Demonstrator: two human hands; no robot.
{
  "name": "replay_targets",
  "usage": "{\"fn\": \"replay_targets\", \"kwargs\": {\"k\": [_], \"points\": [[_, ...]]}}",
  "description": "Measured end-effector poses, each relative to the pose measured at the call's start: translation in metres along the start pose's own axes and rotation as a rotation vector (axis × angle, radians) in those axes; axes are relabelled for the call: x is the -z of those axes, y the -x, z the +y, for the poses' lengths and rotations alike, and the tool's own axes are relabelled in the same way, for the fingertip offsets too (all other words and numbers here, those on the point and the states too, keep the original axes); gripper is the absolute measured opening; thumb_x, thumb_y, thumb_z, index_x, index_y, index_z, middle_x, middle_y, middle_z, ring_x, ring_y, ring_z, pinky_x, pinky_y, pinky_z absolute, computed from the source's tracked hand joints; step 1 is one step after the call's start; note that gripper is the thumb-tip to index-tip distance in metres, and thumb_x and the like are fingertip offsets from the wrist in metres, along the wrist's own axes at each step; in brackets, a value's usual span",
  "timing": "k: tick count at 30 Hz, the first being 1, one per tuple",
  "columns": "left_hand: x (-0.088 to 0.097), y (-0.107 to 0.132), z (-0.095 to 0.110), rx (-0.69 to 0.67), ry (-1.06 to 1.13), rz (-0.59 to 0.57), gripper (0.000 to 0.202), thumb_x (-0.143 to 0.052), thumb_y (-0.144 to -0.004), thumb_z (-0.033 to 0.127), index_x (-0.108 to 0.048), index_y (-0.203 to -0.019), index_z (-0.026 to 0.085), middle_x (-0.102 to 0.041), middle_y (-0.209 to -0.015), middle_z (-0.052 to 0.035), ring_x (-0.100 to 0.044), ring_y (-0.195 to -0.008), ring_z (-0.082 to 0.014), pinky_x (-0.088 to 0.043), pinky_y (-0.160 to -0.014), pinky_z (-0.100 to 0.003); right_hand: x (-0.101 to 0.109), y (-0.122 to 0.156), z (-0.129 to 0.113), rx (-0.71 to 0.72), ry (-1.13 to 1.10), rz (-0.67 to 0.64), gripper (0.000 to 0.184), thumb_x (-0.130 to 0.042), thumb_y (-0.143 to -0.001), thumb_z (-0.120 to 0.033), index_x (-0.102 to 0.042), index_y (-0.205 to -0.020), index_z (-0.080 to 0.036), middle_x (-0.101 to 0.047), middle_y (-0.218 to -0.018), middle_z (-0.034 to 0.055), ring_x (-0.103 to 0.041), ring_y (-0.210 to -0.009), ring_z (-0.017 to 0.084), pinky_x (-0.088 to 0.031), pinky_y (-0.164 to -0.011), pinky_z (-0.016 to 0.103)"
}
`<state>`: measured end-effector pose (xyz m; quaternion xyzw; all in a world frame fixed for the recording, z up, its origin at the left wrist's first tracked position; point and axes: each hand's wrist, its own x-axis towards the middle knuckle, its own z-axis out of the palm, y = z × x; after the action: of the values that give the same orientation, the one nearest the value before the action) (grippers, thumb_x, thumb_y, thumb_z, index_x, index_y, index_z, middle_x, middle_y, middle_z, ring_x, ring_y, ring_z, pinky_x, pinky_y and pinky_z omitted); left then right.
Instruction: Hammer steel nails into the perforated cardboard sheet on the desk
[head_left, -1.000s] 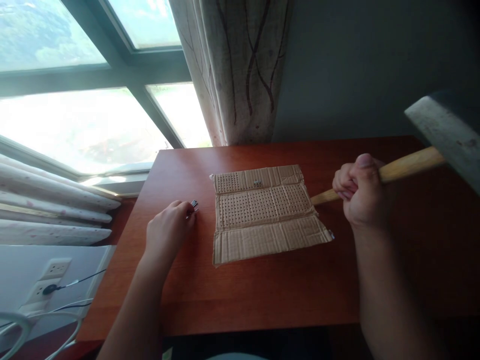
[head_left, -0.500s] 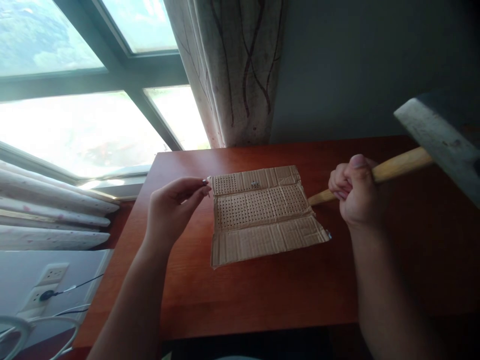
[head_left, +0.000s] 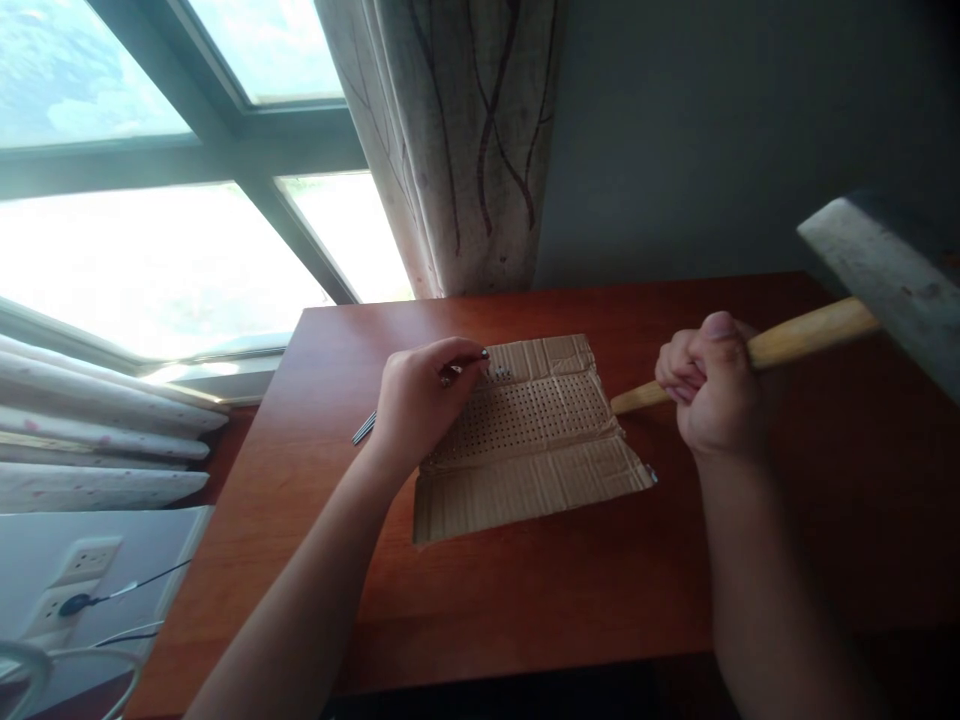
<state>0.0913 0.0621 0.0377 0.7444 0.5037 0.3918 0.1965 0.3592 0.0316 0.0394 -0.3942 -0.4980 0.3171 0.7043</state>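
Observation:
A flattened piece of cardboard [head_left: 540, 470] full of small punched holes lies on the red-brown wooden table [head_left: 525, 600]. My left hand [head_left: 420, 400] hovers over its far left corner, fingers pinched on a small nail [head_left: 469, 362] near a few nails standing in the cardboard [head_left: 501, 374]. My right hand [head_left: 709, 390] is closed round the wooden handle of a hammer [head_left: 810, 335], whose grey metal head [head_left: 892, 280] is raised at the right, above the table.
Several loose nails [head_left: 364, 428] lie on the table left of my left hand. A patterned curtain [head_left: 465, 140] hangs behind the table beside a bright window [head_left: 150, 260]. A wall socket with a plugged cable [head_left: 67, 590] is at the lower left.
My left hand picked a nail from the pile on the table, lifted it and carried it right, to the cardboard's far left corner. The hammer hand stayed almost still.

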Motion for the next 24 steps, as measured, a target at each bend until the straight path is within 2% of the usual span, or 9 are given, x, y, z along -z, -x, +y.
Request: {"fn": "replay_targets", "kwargs": {"k": [6,24], "points": [[-0.0016,0.0022,-0.0009,-0.015,-0.027,-0.009,0.012,-0.068,-0.087,0.029,-0.077,-0.09,0.021,-0.077,-0.077,0.0,-0.069,-0.065,-0.0135,-0.052,-0.061,-0.024,-0.0018,0.001,-0.0022,-0.004,0.03,-0.012,0.058,-0.064,-0.091,-0.05,-0.032,-0.053,-0.022,-0.026,-0.044,-0.0077,-0.024,-0.035,0.006,-0.015,-0.036,0.026],[-0.0032,0.0009,-0.0012,0.007,-0.012,-0.014,0.01,-0.069,-0.087,0.027,-0.076,-0.089,0.021,-0.076,-0.076,0.0009,-0.066,-0.063,-0.0129,-0.049,-0.063,-0.026,-0.0038,0.0029,-0.0029,-0.006,0.051,-0.026,0.057,-0.062,-0.093,-0.048,-0.032,-0.052,-0.022,-0.026,-0.045,-0.0074,-0.025,-0.035,0.006,-0.015,-0.036,0.026]]}}
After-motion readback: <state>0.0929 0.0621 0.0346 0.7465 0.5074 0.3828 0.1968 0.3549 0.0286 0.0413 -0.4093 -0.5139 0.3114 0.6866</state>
